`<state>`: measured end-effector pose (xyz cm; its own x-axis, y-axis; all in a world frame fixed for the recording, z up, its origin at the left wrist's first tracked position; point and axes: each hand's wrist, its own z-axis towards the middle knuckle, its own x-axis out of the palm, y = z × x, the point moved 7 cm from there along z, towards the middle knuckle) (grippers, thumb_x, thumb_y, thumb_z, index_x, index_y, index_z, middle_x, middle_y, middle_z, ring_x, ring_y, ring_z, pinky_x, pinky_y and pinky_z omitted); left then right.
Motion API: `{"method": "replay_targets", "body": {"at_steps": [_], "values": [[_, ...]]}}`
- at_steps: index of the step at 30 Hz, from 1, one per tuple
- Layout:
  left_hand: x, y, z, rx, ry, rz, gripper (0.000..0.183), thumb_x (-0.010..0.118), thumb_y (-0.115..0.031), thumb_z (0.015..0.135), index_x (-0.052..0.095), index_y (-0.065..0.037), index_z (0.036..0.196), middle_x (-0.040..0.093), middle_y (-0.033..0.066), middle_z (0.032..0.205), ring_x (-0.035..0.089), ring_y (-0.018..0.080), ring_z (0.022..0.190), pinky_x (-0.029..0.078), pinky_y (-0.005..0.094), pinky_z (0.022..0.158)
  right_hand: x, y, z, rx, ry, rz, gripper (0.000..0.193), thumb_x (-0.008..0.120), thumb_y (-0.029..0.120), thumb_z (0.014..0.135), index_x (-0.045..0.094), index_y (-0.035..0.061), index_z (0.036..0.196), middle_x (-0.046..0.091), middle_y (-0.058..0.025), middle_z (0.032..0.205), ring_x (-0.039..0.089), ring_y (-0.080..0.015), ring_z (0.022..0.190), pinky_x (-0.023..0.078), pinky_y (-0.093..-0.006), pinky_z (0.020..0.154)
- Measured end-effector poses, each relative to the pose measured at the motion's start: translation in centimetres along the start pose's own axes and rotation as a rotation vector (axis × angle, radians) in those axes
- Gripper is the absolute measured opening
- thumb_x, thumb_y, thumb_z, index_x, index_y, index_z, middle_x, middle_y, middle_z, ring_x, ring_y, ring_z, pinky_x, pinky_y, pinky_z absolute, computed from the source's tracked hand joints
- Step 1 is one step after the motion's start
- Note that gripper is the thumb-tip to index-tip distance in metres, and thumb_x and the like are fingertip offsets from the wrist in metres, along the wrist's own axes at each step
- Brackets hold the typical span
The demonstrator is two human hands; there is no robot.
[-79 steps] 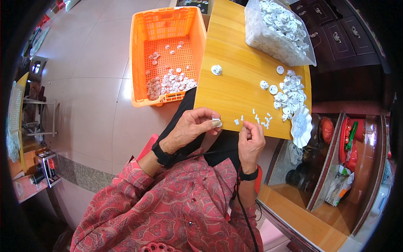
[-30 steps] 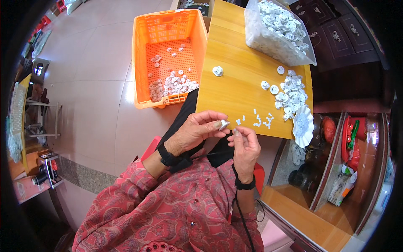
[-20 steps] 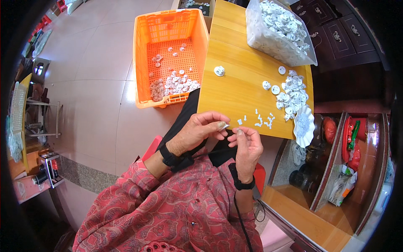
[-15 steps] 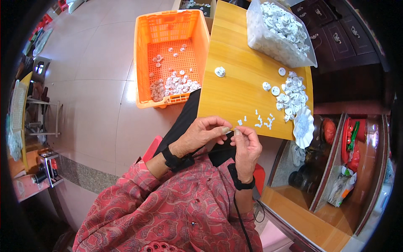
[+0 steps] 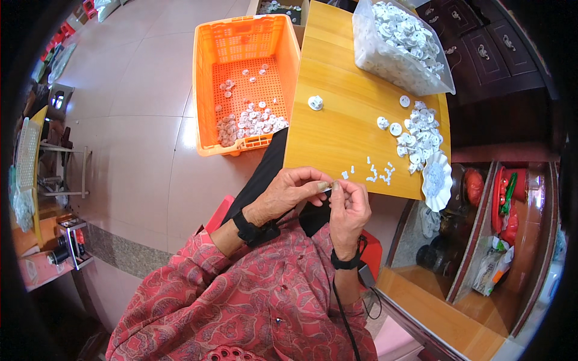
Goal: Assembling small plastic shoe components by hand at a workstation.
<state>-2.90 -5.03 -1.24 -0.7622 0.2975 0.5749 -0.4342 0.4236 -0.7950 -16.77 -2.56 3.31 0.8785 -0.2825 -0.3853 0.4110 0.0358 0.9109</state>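
Both my hands now drawn back off the yellow table (image 5: 337,129), left hand (image 5: 288,191) and right hand (image 5: 349,207) pinching one small white part (image 5: 326,186) together, just below its near edge.

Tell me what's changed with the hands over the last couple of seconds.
The right hand lifted off the wooden table and came in to meet the left hand, so both now pinch the small white piece just off the near table edge. The left hand kept its hold throughout. The orange crate, the loose white parts and the clear bag stayed put.
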Motion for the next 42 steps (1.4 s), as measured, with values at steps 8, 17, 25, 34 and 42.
{"method": "replay_targets", "body": {"at_steps": [8, 17, 25, 34, 42], "values": [[-0.1, -0.1, 0.0, 0.012, -0.009, 0.018, 0.023, 0.06, -0.015, 0.099, 0.065, 0.001, 0.114, 0.069, 0.006, 0.099, 0.066, 0.01, 0.082, 0.055, 0.0239, 0.076, 0.2, 1.0, -0.1, -0.047, 0.026, -0.055, 0.008, 0.064, 0.005, 0.092, 0.063, -0.0029, 0.091, 0.061, -0.0077, 0.086, 0.06, -0.0122, 0.071, 0.05, -0.0266, 0.063], [-0.2, 0.7, 0.4, -0.027, 0.085, -0.494, 0.034, 0.053, -0.015, 0.101, 0.052, 0.004, 0.129, 0.061, 0.0147, 0.119, 0.067, 0.024, 0.106, 0.058, 0.0336, 0.091, -0.4, 0.5, -0.5, 0.138, 0.003, 0.179, 0.005, 0.061, 0.003, 0.095, 0.063, -0.0023, 0.094, 0.06, -0.0044, 0.09, 0.058, -0.0084, 0.072, 0.049, -0.0226, 0.063], [-0.1, 0.8, 0.4, -0.025, 0.106, -0.501, 0.034, 0.055, -0.017, 0.1, 0.054, 0.002, 0.127, 0.063, 0.0111, 0.112, 0.067, 0.0181, 0.1, 0.059, 0.0296, 0.087, 0.1, 1.4, -0.3, -0.064, -0.008, 0.078, 0.006, 0.068, 0.004, 0.09, 0.066, -0.0013, 0.093, 0.06, -0.0052, 0.087, 0.058, -0.0104, 0.072, 0.048, -0.0244, 0.062], [-0.5, 1.0, 0.4, -0.009, 0.066, -0.454, 0.031, 0.058, -0.02, 0.1, 0.059, -0.001, 0.123, 0.064, 0.0058, 0.108, 0.063, 0.0107, 0.087, 0.056, 0.0243, 0.076, 0.2, 3.3, -0.5, -0.21, -0.01, -0.116, 0.006, 0.07, 0.003, 0.087, 0.065, -0.0001, 0.089, 0.059, -0.0066, 0.084, 0.054, -0.0123, 0.063, 0.045, -0.0269, 0.055], [-0.5, 0.9, 0.4, 0.003, 0.081, -0.427, 0.03, 0.058, -0.021, 0.099, 0.06, -0.001, 0.121, 0.064, 0.005, 0.106, 0.063, 0.01, 0.086, 0.056, 0.0239, 0.074, 0.5, 3.7, -0.2, -0.225, -0.016, -0.121, 0.007, 0.07, 0.002, 0.087, 0.064, -0.0001, 0.088, 0.059, -0.0067, 0.084, 0.054, -0.0118, 0.062, 0.045, -0.0265, 0.055]]}}
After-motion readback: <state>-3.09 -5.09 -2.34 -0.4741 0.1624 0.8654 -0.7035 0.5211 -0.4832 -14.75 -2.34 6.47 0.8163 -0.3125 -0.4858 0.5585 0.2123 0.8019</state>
